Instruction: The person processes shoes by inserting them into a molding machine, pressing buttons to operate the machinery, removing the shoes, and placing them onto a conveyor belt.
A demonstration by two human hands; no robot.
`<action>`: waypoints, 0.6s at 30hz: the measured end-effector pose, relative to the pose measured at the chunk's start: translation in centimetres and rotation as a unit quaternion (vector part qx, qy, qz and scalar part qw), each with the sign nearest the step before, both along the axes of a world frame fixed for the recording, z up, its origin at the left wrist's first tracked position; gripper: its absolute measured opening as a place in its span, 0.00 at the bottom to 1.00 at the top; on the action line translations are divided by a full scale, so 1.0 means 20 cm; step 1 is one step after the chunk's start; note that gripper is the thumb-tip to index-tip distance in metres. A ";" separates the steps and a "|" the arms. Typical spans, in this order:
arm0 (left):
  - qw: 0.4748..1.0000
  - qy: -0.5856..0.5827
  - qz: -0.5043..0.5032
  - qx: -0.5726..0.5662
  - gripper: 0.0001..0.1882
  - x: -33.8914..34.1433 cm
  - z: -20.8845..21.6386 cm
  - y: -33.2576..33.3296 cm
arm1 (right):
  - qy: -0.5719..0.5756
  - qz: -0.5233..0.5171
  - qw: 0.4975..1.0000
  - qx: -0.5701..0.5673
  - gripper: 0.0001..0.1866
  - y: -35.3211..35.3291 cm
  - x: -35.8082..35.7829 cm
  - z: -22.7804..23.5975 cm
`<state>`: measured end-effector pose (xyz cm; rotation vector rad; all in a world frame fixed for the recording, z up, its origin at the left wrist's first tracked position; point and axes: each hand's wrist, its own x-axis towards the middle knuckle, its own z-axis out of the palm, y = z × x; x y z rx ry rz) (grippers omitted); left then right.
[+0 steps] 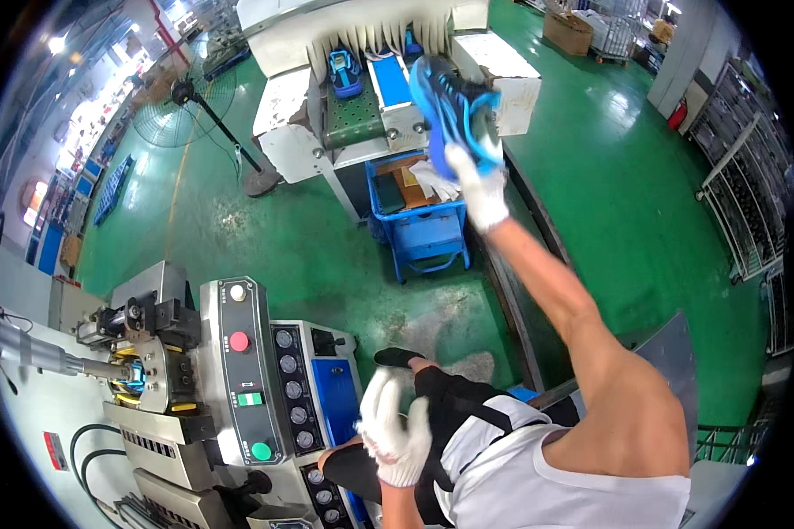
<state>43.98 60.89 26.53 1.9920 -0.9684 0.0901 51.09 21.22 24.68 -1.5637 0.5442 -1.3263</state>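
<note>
A blue and black sneaker (445, 106) is gripped in my right hand (481, 187), which wears a white knit glove, at the end of my outstretched arm. It is in front of the right part of the conveyor machine's (282, 106) opening. My left hand (395, 432), also gloved, hangs in the air with its fingers apart and holds nothing. Closest to it is the machine panel with gauges (293, 388). Another blue and dark shoe (344, 75) rests on the green perforated belt (351, 119) at the curtained opening. Behind the curtain strips, a further blue item is partly hidden.
A blue cart (428, 234) holding gloves and a brown box stands below the conveyor. At the lower left is a press machine (154, 370) with a button panel (243, 370). A pedestal fan (225, 128) stands at the left, wire racks (737, 203) at the right.
</note>
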 end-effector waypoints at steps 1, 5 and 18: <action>0.996 0.051 0.066 0.023 0.28 -0.05 -0.11 0.10 | 0.012 -0.003 1.000 -0.015 0.39 -0.24 0.13 -0.05; 0.919 0.267 0.290 0.019 0.23 -0.32 -0.40 0.48 | 0.315 -0.194 0.924 -0.099 0.32 -0.96 0.51 -0.23; 0.774 0.480 0.361 0.201 0.17 -1.42 -0.37 0.98 | 0.471 0.016 0.806 -0.357 0.31 -0.70 -0.04 -0.93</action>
